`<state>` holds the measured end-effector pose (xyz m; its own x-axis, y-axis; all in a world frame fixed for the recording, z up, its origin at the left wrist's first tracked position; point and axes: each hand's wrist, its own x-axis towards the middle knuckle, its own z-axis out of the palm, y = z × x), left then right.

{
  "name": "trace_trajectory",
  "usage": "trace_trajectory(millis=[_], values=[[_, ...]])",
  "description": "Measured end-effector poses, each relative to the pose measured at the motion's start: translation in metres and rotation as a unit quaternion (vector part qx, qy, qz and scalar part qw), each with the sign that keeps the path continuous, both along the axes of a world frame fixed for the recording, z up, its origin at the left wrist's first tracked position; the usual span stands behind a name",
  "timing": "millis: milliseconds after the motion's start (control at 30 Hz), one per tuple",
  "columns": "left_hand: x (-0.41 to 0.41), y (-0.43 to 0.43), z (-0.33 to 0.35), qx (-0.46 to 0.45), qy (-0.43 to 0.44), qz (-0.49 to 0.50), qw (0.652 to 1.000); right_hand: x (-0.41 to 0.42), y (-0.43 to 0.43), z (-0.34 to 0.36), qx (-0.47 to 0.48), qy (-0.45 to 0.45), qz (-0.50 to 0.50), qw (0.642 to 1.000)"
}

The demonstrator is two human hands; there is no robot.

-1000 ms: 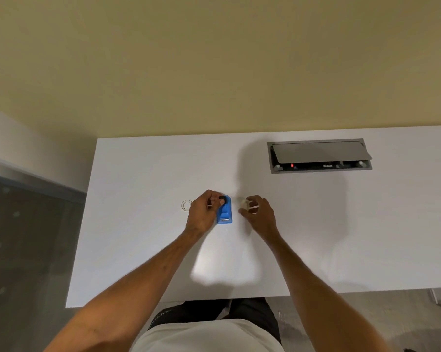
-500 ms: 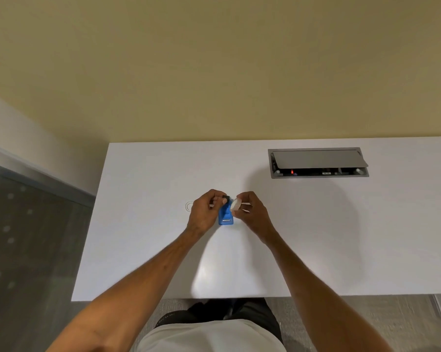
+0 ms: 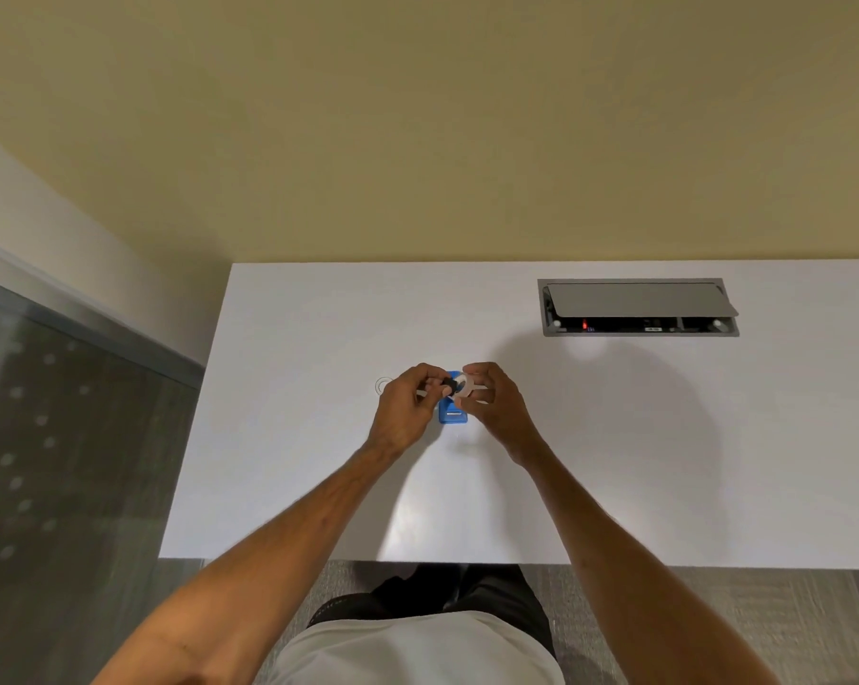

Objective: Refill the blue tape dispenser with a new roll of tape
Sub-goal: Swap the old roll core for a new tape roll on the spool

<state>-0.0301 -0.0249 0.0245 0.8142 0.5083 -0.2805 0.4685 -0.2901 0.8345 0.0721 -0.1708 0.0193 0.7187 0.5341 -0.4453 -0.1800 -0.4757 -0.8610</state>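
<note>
White desk (image 3: pixel 615 437) holds dispenser (image 3: pixel 452 415) between left hand (image 3: pixel 407 412) pinching hub (image 3: pixel 449 385), right hand (image 3: pixel 496 402) pinching roll (image 3: pixel 463 389).

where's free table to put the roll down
Free: the white table left of the clear ring; the stretch right of the right hand, this side of the cable hatch; the near edge between the forearms. Crowded: the middle, where the left hand with a black piece and the right with the tape roll meet over the blue dispenser.

Office: white desk (image 3: pixel 615 437) with recessed cable box (image 3: pixel 637 307), glass partition (image 3: pixel 61 437).
</note>
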Motion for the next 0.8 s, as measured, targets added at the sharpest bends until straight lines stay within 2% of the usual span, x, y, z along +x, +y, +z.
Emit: trace_trajectory(millis=[333,633,800], values=[[-0.004,0.000,-0.002,0.033,-0.001,-0.021,0.999,-0.009,0.000,-0.002,0.024,0.030,-0.004,0.999],[-0.005,0.003,-0.002,0.035,-0.002,-0.016,0.999,-0.011,0.003,-0.003,0.020,0.017,0.014,1.000],[-0.006,0.007,-0.004,0.040,-0.003,-0.018,0.999,-0.014,0.008,-0.003,0.056,0.060,-0.010,0.997]])
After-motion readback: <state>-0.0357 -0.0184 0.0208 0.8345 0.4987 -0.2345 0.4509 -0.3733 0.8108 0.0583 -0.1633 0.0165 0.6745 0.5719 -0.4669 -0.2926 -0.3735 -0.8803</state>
